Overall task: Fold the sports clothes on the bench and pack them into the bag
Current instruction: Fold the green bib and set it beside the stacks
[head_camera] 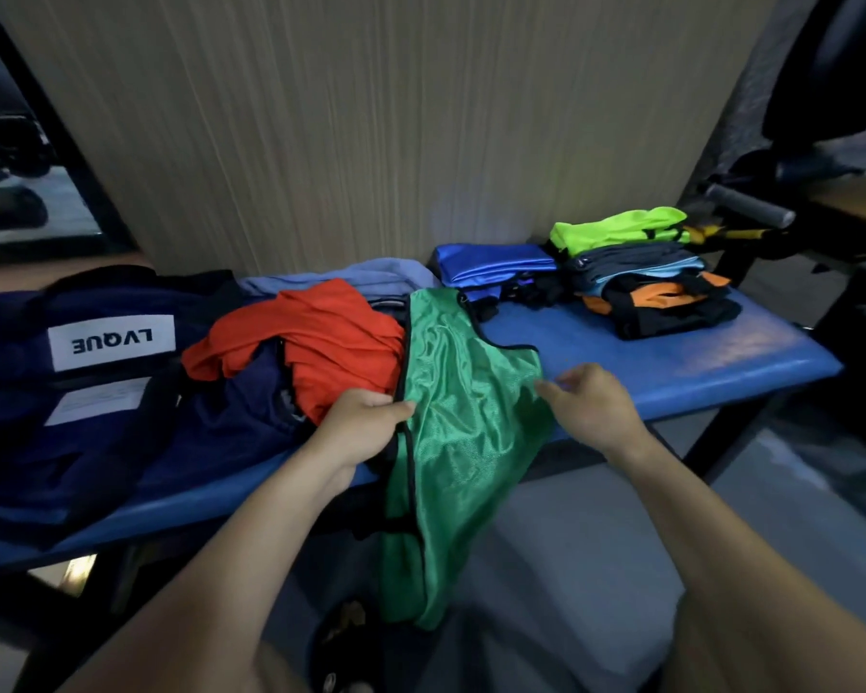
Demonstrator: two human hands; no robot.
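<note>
Both forearms reach in from below, and between them a green vest point(463, 432) lies half on the blue tabletop point(671, 352), its lower part hanging over the front edge toward the floor. Folding of this vest looks to be just starting. His left hand point(363, 425) has its fingers point(401, 407) curled round the black-trimmed left edge, gripping it. His right hand point(593, 407) hovers at the right edge with fingers loosely spread, touching or nearly touching the cloth; I cannot tell which. Next, I'd say, the right hand must take that edge so the hanging part can be lifted and folded over. An orange shirt point(316, 337) waits beside it, a folded pile point(646, 277) sits far right, and the navy bag point(71, 372) lies at the left.
</note>
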